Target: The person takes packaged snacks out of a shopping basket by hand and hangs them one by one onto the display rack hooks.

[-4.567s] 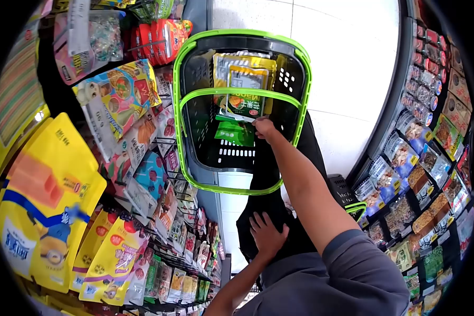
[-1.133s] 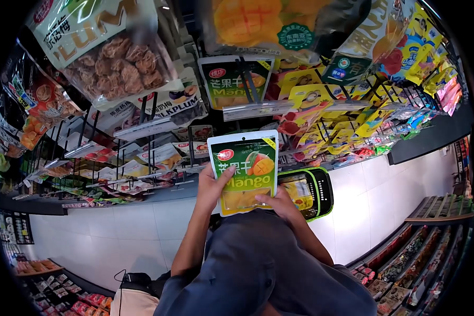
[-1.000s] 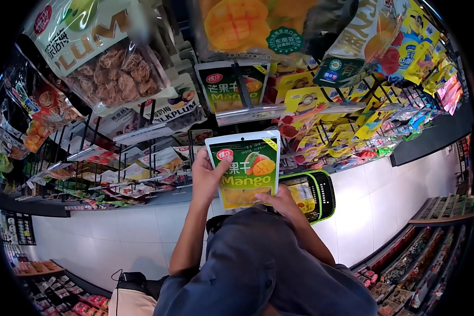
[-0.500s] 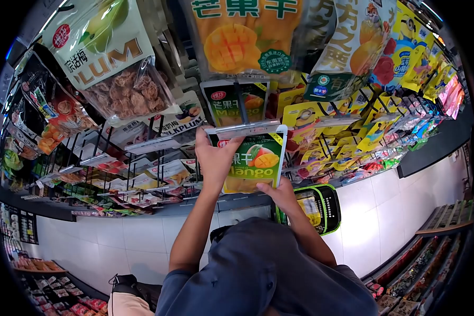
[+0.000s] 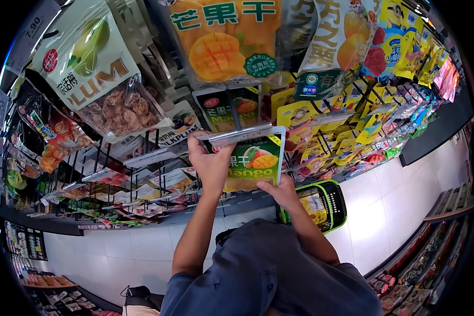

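Observation:
A green dried mango bag (image 5: 255,160) is held upright between both hands, its upper edge just behind the price strip (image 5: 239,135) of a shelf hook. My left hand (image 5: 211,158) grips its left side near the top, thumb on the front. With thumb on the front, my right hand (image 5: 282,192) pinches the lower right corner. A similar green mango bag (image 5: 229,109) hangs on the hook just above. Higher up hangs a large orange mango bag (image 5: 221,47).
Plum bags (image 5: 102,73) hang at the upper left, and yellow snack bags (image 5: 300,121) at the right. A green-rimmed black basket (image 5: 338,203) with packs inside stands on the floor below the shelf. More shelves (image 5: 437,263) line the lower right.
The mango bag has been raised from my lap to the hook, both hands still on it. The view has shifted, bringing more of the large hanging bags into sight. Earlier, one hand was in the basket.

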The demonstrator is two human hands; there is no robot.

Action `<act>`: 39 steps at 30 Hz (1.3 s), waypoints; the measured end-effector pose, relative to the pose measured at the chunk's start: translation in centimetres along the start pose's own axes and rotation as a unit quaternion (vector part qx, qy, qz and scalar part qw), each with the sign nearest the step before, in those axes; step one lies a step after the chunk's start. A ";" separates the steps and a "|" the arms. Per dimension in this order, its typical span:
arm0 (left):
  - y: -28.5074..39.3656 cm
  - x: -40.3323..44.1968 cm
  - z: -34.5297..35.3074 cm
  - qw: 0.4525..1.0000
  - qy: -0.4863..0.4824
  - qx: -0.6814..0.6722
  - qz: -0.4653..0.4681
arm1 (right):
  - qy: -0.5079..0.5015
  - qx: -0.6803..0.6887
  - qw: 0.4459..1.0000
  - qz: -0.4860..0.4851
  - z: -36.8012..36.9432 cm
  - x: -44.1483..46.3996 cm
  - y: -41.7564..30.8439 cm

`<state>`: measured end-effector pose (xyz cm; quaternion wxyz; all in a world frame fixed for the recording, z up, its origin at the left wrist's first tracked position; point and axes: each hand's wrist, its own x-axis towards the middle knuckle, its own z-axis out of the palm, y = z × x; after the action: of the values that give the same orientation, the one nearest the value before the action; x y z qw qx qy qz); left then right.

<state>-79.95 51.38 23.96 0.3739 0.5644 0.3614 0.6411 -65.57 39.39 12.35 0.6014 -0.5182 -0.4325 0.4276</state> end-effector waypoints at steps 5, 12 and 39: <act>-0.5 0.8 -0.6 1.000 -0.027 0.009 -0.007 | -0.005 0.006 1.000 0.023 0.2 0.1 -0.6; 0.3 1.4 -0.7 0.999 -0.044 0.016 0.001 | -0.002 0.011 1.000 0.006 0.6 -0.3 -1.6; -4.0 4.8 1.4 0.997 0.007 -0.024 0.069 | 0.091 -0.087 0.992 -0.015 0.6 0.0 -1.0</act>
<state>-78.68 57.52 22.71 0.3401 0.5741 0.3088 0.6778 -66.13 39.43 13.38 0.5974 -0.5988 -0.4189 0.3304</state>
